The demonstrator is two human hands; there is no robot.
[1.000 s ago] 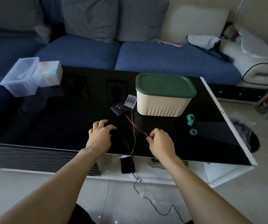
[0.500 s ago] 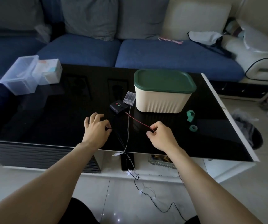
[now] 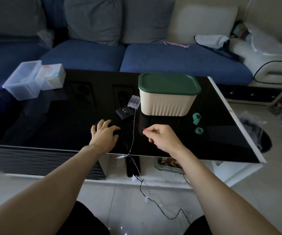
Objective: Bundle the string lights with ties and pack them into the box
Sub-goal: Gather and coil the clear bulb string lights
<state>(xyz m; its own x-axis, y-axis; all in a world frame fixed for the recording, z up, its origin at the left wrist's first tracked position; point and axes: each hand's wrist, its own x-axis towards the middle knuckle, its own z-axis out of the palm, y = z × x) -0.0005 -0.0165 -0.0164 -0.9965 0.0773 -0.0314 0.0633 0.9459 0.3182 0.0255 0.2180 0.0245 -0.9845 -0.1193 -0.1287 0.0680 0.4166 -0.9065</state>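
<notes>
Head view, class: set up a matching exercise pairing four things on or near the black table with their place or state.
Things:
1. green lid
2. clear battery case
3. right hand
4. string lights

States:
A. trailing down onto the floor
B. closed on the cream box
C. pinching a thin red wire
D. beside the black controller

Pairs: 1-B, 2-D, 3-C, 4-A

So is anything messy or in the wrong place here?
Yes. The string lights trail off the front edge of the black table and lie loose on the floor, not bundled yet. The box they should go in has its green lid on. Nothing looks broken or spilled.
</notes>
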